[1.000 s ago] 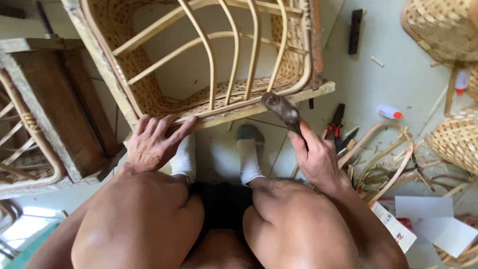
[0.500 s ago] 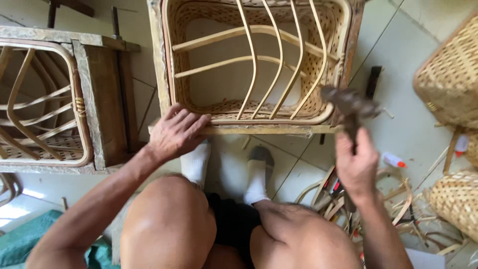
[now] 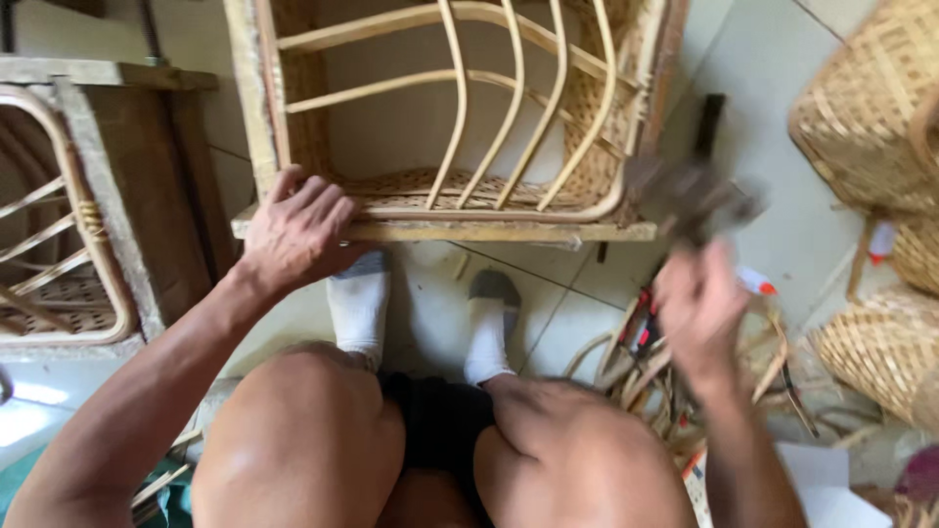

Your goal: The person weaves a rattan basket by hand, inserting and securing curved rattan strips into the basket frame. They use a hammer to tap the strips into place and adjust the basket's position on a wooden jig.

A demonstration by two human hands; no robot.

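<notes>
On the wooden edge of the rattan frame rests the left hand, fingers spread; the right hand grips what looks like a blurred hammer.

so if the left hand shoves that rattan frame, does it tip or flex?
The rattan frame probably slides rather than tips: its flat wooden base rail lies low on the tiled floor. Thin curved rods suggest it is light and may flex slightly. The left hand pressing the rail likely steadies it.

White paper sheet on floor, bottom right, beside red-printed label.
</notes>
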